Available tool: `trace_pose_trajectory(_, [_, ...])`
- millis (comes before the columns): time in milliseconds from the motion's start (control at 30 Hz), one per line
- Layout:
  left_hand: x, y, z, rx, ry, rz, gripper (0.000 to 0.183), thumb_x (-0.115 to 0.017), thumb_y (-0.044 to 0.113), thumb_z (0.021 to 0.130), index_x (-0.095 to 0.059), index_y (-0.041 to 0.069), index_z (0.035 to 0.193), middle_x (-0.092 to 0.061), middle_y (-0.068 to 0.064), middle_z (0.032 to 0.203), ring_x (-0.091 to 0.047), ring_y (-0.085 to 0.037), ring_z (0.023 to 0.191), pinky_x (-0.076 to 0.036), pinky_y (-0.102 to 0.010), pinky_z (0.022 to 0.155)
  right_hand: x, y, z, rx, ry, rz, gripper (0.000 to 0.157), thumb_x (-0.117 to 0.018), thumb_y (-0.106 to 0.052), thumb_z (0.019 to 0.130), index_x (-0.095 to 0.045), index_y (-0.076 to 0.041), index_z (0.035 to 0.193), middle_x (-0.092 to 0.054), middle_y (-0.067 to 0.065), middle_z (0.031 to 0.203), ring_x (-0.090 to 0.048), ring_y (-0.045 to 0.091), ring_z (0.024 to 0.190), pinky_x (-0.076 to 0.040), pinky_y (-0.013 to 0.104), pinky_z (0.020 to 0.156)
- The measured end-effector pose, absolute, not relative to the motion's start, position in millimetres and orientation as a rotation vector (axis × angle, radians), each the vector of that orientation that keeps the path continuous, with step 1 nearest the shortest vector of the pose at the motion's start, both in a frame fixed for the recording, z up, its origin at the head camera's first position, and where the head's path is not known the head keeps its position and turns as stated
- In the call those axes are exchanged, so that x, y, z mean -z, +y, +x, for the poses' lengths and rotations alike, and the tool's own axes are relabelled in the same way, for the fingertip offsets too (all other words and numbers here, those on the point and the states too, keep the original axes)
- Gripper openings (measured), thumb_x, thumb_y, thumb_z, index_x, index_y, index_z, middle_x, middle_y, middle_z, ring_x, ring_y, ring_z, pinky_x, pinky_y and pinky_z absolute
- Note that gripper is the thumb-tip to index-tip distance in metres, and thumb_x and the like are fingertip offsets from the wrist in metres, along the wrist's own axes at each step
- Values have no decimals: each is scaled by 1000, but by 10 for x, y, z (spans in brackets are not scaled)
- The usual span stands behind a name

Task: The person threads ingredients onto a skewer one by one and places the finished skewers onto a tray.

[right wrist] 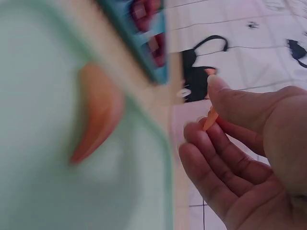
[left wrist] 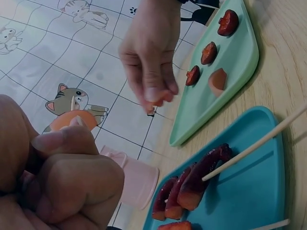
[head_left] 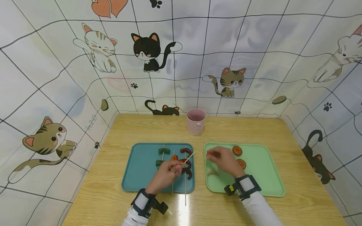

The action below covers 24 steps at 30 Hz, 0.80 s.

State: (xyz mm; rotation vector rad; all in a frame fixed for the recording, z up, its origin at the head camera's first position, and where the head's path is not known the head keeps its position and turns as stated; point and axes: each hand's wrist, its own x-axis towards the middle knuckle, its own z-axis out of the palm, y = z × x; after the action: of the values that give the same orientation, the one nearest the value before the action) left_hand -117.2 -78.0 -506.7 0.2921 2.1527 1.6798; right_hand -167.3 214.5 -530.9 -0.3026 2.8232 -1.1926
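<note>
My left hand (head_left: 165, 176), above the blue tray (head_left: 138, 169), pinches a wooden skewer (head_left: 190, 157) that points up and to the right. A thin orange piece (left wrist: 76, 120) is threaded on that skewer near its tip. Over the left side of the green tray (head_left: 263, 175), my right hand (head_left: 227, 160) pinches another small orange piece (right wrist: 210, 119) between thumb and fingers. Below it, a curved orange piece (right wrist: 100, 110) lies on the green tray beside several brown mushroom caps (head_left: 237, 150). Loaded skewers on the blue tray carry green pieces (head_left: 164, 151), orange pieces and dark red tentacles (head_left: 186, 171).
Behind the trays a pink bucket (head_left: 196, 124) stands against the wall, with thin sticks at its rim. Both trays lie side by side on a wooden table (head_left: 243, 130), a narrow gap between them. Skewer ends stick out past the blue tray's front edge.
</note>
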Motion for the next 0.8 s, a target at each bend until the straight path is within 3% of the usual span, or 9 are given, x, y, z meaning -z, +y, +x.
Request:
trace_pose_trajectory(133, [5036,-773,-1159,-1688,2114,306,30,-47,17,110,-62,2,88,-44,0,71,-31,-11,57,-28,-20,49,5182,2149,-1643,1473,2647,-232,35,-78,-33,92,-76,-12,120,-77,1,112,-71,14,99,-58,30,85])
trace_pose_trajectory(300, [4988,-750,-1140,-1687,2096,313,27,-47,15,110,-64,4,92,-48,-1,76,-35,-11,61,-30,-20,50,5069,2146,-1615,1687,2420,-167,43,-76,-41,92,-73,-15,126,-74,5,121,-72,16,105,-56,46,97])
trace_pose_trajectory(433, [4949,-725,-1124,-1681,2095,332,27,-47,14,110,-65,3,92,-47,-1,75,-37,-12,62,-31,-21,51,5037,2137,-1595,1803,2285,-152,42,-76,-40,93,-72,-17,128,-72,11,126,-72,30,109,-51,54,104])
trace_pose_trajectory(567, [4934,-698,-1117,-1678,2093,356,29,-46,12,110,-65,2,90,-44,0,71,-35,-11,59,-31,-21,52,5041,2123,-1590,1939,2106,-157,46,-73,-36,95,-68,-10,133,-71,13,126,-72,25,108,-54,43,102])
trace_pose_trajectory(700, [4934,-663,-1120,-1662,2131,419,32,-44,8,110,-63,-2,87,-42,1,69,-35,-10,58,-31,-21,56,5041,2084,-1591,2124,1790,-173,45,-68,-24,100,-62,2,136,-73,3,118,-70,13,104,-57,31,96])
trace_pose_trajectory(800, [4933,-637,-1121,-1652,2161,455,32,-43,6,109,-61,-3,85,-42,1,68,-35,-9,58,-31,-21,57,5060,2052,-1591,2194,1610,-185,32,-62,-19,104,-67,-4,132,-71,-1,115,-69,9,101,-56,28,96])
